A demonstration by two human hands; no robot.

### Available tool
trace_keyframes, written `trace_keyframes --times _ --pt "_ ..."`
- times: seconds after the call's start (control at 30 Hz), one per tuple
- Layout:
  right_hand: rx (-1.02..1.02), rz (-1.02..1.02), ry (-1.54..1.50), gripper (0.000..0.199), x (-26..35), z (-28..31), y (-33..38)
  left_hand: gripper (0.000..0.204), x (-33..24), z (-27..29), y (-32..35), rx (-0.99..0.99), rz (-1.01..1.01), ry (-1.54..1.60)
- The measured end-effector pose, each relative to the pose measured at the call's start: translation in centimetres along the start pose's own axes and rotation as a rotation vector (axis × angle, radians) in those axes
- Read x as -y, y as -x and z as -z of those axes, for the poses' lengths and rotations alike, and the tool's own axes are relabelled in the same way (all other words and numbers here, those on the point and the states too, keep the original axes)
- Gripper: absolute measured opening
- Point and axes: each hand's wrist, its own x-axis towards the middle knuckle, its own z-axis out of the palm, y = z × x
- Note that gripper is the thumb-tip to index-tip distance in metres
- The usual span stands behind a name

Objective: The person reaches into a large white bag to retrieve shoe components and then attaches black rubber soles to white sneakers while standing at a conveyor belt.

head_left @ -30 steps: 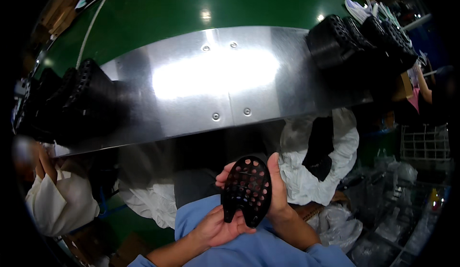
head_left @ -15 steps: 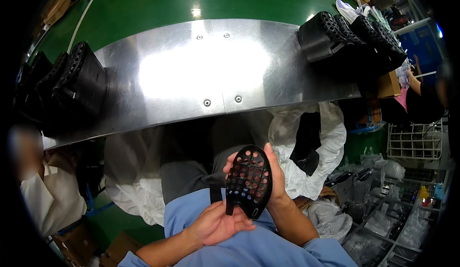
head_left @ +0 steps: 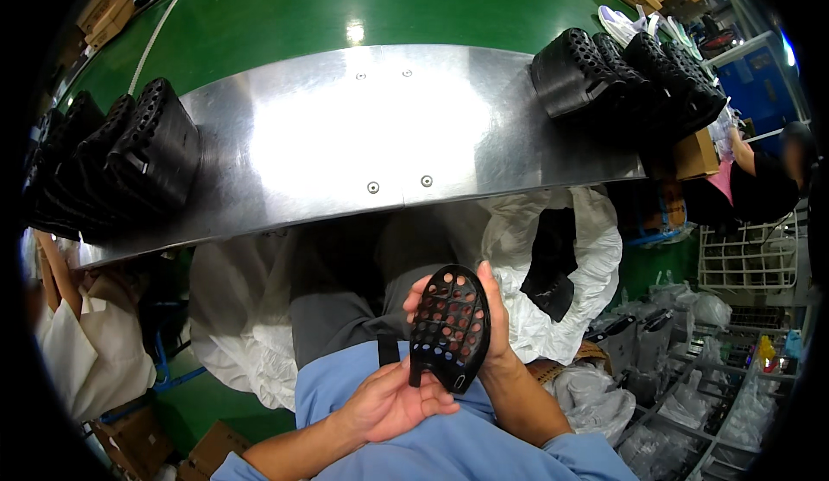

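A black perforated plastic shoe insert (head_left: 449,321) is tilted upright in front of my body, its grid of round holes facing me. My right hand (head_left: 498,313) is closed around it, the thumb along its right edge and the fingertips showing at the left edge. Skin shows through several of the holes. At the lower end my left hand (head_left: 389,403) is palm up, loosely curled, holding the short leg of the insert; part of its grip is hidden behind the piece.
Ahead is a shiny metal tabletop (head_left: 233,179) bordering a green surface (head_left: 285,15). Similar black pieces stand in stacks at the left (head_left: 155,153) and right (head_left: 579,79). White bags (head_left: 596,248) hang below the table edge. Another person's arms (head_left: 60,269) show at the far left.
My hands and the shoe insert stay almost still. The view has shifted slightly, and another person's forearms have come into sight at the left edge.
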Motion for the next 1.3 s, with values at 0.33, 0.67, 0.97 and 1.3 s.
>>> trace_keyframes --times 0.33,0.67,0.97,1.3 --pt "0.045 -0.056 -0.156 0.094 -1.5 1.7 -0.9 0.045 0.1 0.5 0.2 0.053 -0.046 -0.073" --pt "0.039 0.872 0.712 0.049 8.4 -2.1 -5.6 0.031 -10.6 -20.8 7.9 -0.947 -1.843 -2.192" --pt "-0.061 1.184 1.345 0.029 12.7 -5.0 -14.9 0.032 -22.0 -28.0 9.9 -1.881 -1.959 -2.653" --pt "-0.068 0.966 1.112 0.024 11.7 -3.4 -16.6 0.043 -24.3 -26.1 9.4 -2.230 -1.437 -2.548"
